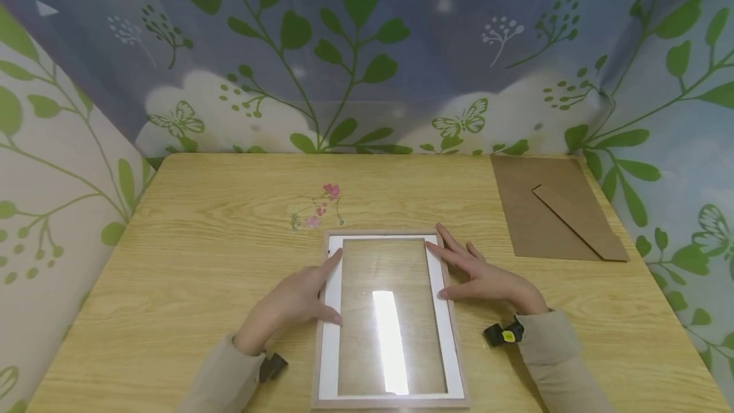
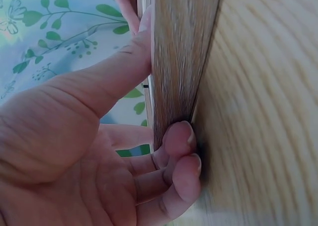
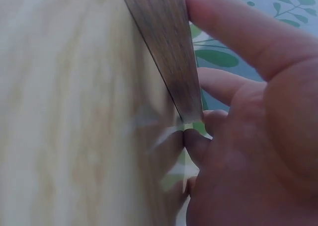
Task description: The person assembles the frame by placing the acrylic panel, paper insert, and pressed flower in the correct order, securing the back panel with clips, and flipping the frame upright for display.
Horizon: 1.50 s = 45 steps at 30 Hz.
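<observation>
A light wooden picture frame (image 1: pixel 462 368) with a white inner border (image 1: pixel 329 362) lies flat on the table, and its clear pane (image 1: pixel 358 349) reflects a bright strip of light. My left hand (image 1: pixel 298 295) rests at its left side, thumb and index fingertip touching the white border. In the left wrist view the other fingers (image 2: pixel 185 179) bend against the frame's outer side (image 2: pixel 179 62). At the upper right, my right hand (image 1: pixel 484 279) touches the border with thumb and index fingertip. Its remaining fingers lie beside the frame's outer edge (image 3: pixel 169 47) in the right wrist view.
Pressed pink and white flowers (image 1: pixel 321 209) lie on the wooden table (image 1: pixel 201 241) beyond the frame. A brown backing board (image 1: pixel 527 209) with a stand leg (image 1: pixel 579 222) sits at the back right. Leaf-patterned curtains (image 1: pixel 355 113) surround the table's back and sides.
</observation>
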{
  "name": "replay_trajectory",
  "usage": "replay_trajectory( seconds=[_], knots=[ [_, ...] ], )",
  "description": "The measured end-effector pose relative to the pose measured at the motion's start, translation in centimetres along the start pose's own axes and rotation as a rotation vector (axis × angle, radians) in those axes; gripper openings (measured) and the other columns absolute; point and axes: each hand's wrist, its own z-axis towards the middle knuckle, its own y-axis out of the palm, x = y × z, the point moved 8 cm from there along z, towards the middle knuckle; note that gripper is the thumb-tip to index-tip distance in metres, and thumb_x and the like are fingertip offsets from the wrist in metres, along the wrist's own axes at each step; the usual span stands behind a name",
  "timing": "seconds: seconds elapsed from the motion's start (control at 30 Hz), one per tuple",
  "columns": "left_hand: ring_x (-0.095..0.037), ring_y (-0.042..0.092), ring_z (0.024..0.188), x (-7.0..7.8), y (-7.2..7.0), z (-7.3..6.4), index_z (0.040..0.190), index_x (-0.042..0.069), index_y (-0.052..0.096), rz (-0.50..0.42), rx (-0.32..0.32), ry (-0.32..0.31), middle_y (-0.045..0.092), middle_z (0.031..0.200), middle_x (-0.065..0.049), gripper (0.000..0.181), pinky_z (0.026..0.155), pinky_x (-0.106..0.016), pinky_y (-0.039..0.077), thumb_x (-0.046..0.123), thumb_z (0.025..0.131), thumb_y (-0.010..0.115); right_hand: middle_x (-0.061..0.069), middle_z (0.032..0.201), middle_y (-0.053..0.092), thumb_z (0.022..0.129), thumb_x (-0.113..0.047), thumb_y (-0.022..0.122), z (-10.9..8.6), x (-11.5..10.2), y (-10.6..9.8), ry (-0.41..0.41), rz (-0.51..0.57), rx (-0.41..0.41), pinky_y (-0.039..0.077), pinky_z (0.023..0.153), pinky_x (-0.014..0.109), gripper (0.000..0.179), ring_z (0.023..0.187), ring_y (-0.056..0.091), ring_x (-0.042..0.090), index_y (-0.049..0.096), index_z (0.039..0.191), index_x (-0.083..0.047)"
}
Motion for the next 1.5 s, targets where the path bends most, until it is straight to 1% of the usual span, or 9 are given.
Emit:
replay_trajectory(
  seconds=[0.1,0.5,0.6,0.7,0.83,1.0,1.2,1.37,1.5],
  knots=[
    [-0.021,0.054,0.111,0.0,0.0,0.1,0.159,0.011,0.02,-0.005,0.005,0.0,0.049,0.146,-0.021,0.119,0.097,-0.042,0.046,0.032,0.067,0.092,0.007,0.165,-0.017,0.091,-0.031,0.072,0.0,0.0,-0.1,0.011,-0.011,0.004,-0.015,0.112,0.064,0.088,0.15,-0.009,0.033,0.018,0.16,-0.015],
    [-0.019,0.05,0.093,0.2,-0.3,0.3,0.159,0.012,0.02,0.043,0.004,-0.028,0.059,0.13,-0.014,0.118,0.08,-0.038,0.045,0.035,0.067,0.092,0.007,0.165,-0.017,0.092,-0.031,0.072,0.2,0.1,-0.2,0.025,-0.02,0.016,-0.017,0.11,0.065,0.087,0.148,-0.018,0.034,0.019,0.159,-0.015],
    [-0.019,0.054,0.099,0.3,-0.5,0.3,0.159,0.012,0.02,0.069,0.008,-0.034,0.058,0.135,-0.017,0.118,0.084,-0.039,0.048,0.035,0.067,0.091,0.007,0.164,-0.018,0.092,-0.031,0.071,0.4,0.1,-0.2,0.036,-0.025,0.027,-0.017,0.111,0.064,0.086,0.149,-0.017,0.033,0.019,0.16,-0.016],
    [-0.025,0.058,0.112,0.5,-0.6,0.2,0.158,0.01,0.022,0.085,0.013,-0.037,0.055,0.139,-0.02,0.115,0.093,-0.044,0.049,0.034,0.069,0.091,0.009,0.164,-0.018,0.093,-0.031,0.07,0.6,0.0,-0.2,0.043,-0.039,0.039,-0.016,0.111,0.064,0.086,0.149,-0.017,0.033,0.018,0.16,-0.016],
    [-0.04,0.053,0.125,0.9,-0.2,-0.4,0.157,0.006,0.022,0.148,-0.01,-0.043,0.046,0.144,-0.029,0.115,0.1,-0.052,0.047,0.039,0.07,0.09,0.011,0.164,-0.018,0.093,-0.03,0.069,0.7,-0.1,-0.1,0.038,-0.055,0.044,-0.017,0.111,0.065,0.086,0.149,-0.017,0.035,0.017,0.16,-0.014],
    [-0.05,0.048,0.126,1.4,0.8,-1.4,0.158,0.003,0.018,0.237,-0.048,-0.044,0.035,0.147,-0.036,0.131,0.097,-0.059,0.047,0.049,0.059,0.092,0.013,0.164,-0.019,0.094,-0.029,0.068,0.6,-0.1,0.0,0.019,-0.066,0.048,-0.017,0.11,0.065,0.085,0.148,-0.017,0.037,0.017,0.159,-0.012],
    [-0.051,0.049,0.124,1.8,1.0,-1.8,0.157,0.002,0.017,0.262,-0.043,-0.055,0.034,0.147,-0.035,0.136,0.095,-0.059,0.048,0.048,0.055,0.094,0.013,0.164,-0.018,0.094,-0.029,0.067,0.6,0.0,0.1,0.007,-0.077,0.055,-0.016,0.11,0.065,0.084,0.148,-0.016,0.037,0.017,0.159,-0.012],
    [-0.047,0.05,0.126,2.0,0.3,-1.6,0.156,0.001,0.024,0.26,-0.034,-0.036,0.04,0.146,-0.032,0.12,0.098,-0.058,0.046,0.048,0.065,0.089,0.012,0.164,-0.018,0.094,-0.029,0.068,0.7,0.1,0.1,0.01,-0.076,0.049,-0.017,0.11,0.065,0.085,0.149,-0.016,0.036,0.017,0.159,-0.012],
    [-0.026,0.063,0.093,2.4,-1.6,-0.9,0.146,-0.001,0.044,0.244,0.018,0.034,0.065,0.105,-0.013,0.089,0.077,-0.042,0.054,0.04,0.078,0.083,0.011,0.164,-0.018,0.094,-0.029,0.069,0.7,0.1,0.1,0.007,-0.07,0.054,-0.016,0.11,0.065,0.085,0.149,-0.016,0.036,0.017,0.159,-0.012]
  ],
)
